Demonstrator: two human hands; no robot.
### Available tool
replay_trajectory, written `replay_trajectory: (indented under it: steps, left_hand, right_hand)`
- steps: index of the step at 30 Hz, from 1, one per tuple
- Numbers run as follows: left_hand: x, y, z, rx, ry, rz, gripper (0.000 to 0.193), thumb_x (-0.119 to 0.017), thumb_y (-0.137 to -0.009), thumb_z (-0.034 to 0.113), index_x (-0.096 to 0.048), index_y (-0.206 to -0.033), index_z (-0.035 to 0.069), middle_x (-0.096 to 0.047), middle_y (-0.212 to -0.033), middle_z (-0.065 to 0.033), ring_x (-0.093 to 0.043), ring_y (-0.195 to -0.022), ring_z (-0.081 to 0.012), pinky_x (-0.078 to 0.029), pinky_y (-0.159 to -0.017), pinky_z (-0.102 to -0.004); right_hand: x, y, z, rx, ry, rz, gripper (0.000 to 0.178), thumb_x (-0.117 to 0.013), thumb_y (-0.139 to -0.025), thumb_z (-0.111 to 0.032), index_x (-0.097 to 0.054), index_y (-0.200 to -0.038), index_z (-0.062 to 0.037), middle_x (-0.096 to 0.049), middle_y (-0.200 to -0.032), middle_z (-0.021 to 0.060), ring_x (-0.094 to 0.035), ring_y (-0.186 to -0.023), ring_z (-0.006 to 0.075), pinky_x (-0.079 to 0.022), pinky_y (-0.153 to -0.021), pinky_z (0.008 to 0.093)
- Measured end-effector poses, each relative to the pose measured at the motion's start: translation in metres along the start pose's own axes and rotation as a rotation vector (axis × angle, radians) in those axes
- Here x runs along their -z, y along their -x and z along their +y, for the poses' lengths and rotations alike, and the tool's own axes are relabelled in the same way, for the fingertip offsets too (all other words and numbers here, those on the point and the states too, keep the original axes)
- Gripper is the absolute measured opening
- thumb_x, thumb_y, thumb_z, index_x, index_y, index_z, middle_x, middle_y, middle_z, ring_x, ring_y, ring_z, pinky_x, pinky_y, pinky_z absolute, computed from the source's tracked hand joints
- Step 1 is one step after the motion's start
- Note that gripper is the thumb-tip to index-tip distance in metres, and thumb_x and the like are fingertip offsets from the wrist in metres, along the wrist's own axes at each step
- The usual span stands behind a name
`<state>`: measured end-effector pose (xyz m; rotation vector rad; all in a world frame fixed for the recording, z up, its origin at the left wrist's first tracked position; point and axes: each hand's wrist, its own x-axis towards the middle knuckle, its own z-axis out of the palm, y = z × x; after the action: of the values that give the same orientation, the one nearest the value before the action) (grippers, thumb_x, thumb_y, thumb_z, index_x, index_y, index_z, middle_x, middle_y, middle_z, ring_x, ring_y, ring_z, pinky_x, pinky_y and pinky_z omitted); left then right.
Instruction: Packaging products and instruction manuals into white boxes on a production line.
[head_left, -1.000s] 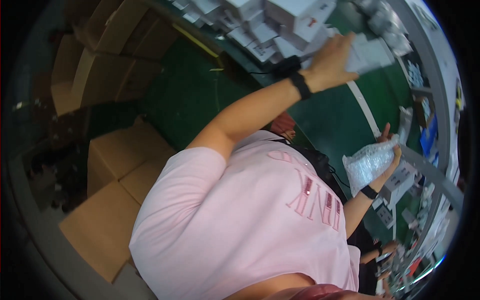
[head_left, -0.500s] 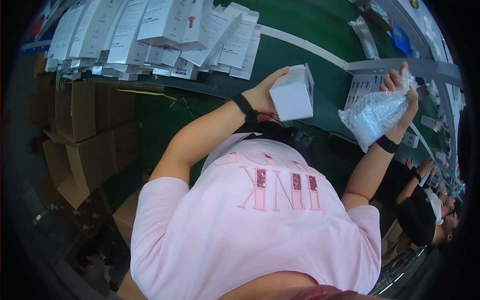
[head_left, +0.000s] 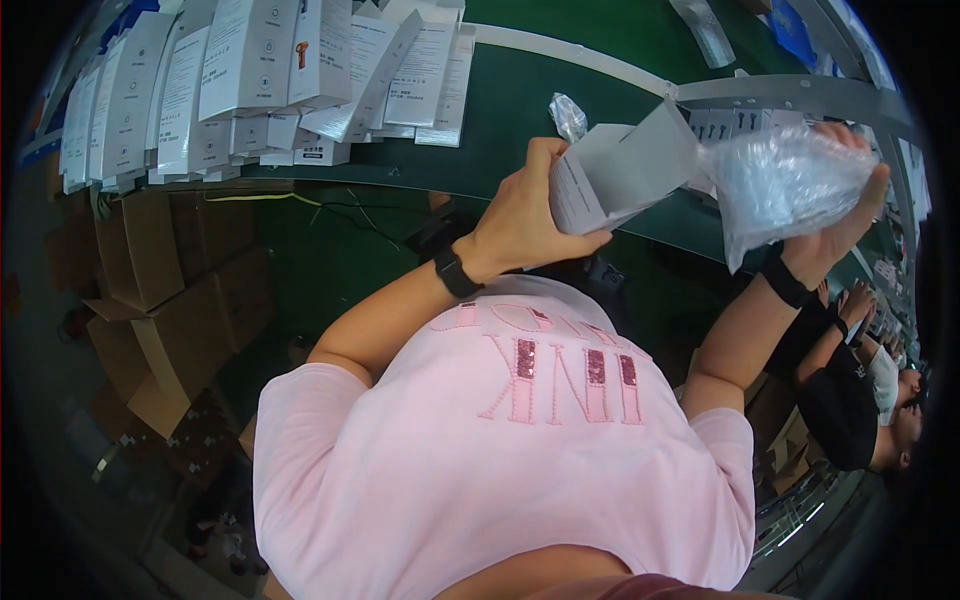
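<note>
A white cardboard box (head_left: 580, 196) is tilted in my left hand (head_left: 520, 215), the fingers and thumb wrapped round its side. Its top is open, with a flap standing up, and I cannot see what is inside. To its right my right hand (head_left: 842, 200) grips a clear bubble-wrap bag (head_left: 780, 185) with something pale inside. The bag's near end comes close to the box's raised flap; whether they touch I cannot tell. Just behind the box, a small crinkled clear plastic packet (head_left: 568, 117) shows against the green table (head_left: 515, 95).
Rows of white printed boxes (head_left: 240, 70) are stacked at the far left. A pale rail (head_left: 575, 50) crosses the table. Brown cartons (head_left: 150, 320) stand at left below the table. Other people (head_left: 850, 400) sit along the right side.
My left hand has turned the box so its open top and flap now show. My right hand has moved slightly right with the bag. The small plastic packet has come into view.
</note>
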<state>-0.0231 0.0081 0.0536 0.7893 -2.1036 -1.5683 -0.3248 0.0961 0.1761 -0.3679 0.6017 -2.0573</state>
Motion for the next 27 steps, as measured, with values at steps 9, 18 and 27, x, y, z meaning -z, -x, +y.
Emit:
replay_trajectory:
  steps: [9, 18, 27]
  left_hand:
    - [0.030, 0.022, 0.024, -0.042, -0.021, 0.016, 0.105, -0.084, -0.058, 0.048, -0.028, -0.131, -0.002, -0.060, -0.102, -0.0276, -0.065, -0.087, -0.0402, -0.052, -0.078, -0.0389]
    - [0.031, -0.009, -0.011, -0.026, 0.829, -0.282, 0.056, -0.050, -0.091, 0.047, -0.058, -0.121, 0.000, -0.065, -0.093, -0.0036, -0.058, -0.081, -0.0144, -0.044, -0.077, -0.0251]
    - [0.027, 0.003, 0.010, -0.085, 0.578, -0.060, 0.049, -0.039, -0.098, 0.043, -0.053, -0.094, -0.004, -0.048, -0.073, -0.0077, -0.041, -0.069, -0.0155, -0.039, -0.065, -0.0329]
  right_hand:
    - [-0.079, -0.020, 0.073, 0.163, 0.351, -0.828, 0.038, -0.046, -0.093, -0.038, -0.052, -0.116, -0.0091, -0.047, -0.098, 0.0127, -0.050, -0.090, 0.0304, -0.045, -0.080, 0.0447]
    - [-0.086, 0.004, 0.103, -0.116, 0.278, -0.493, 0.023, -0.051, -0.091, -0.039, -0.051, -0.091, -0.0159, -0.045, -0.086, 0.0024, -0.044, -0.077, 0.0175, -0.041, -0.076, 0.0375]
    - [-0.078, 0.011, 0.140, -0.334, 0.637, -0.579, 0.027, -0.050, -0.093, -0.030, -0.056, -0.097, -0.0035, -0.056, -0.099, 0.0119, -0.056, -0.086, 0.0209, -0.045, -0.074, 0.0297]
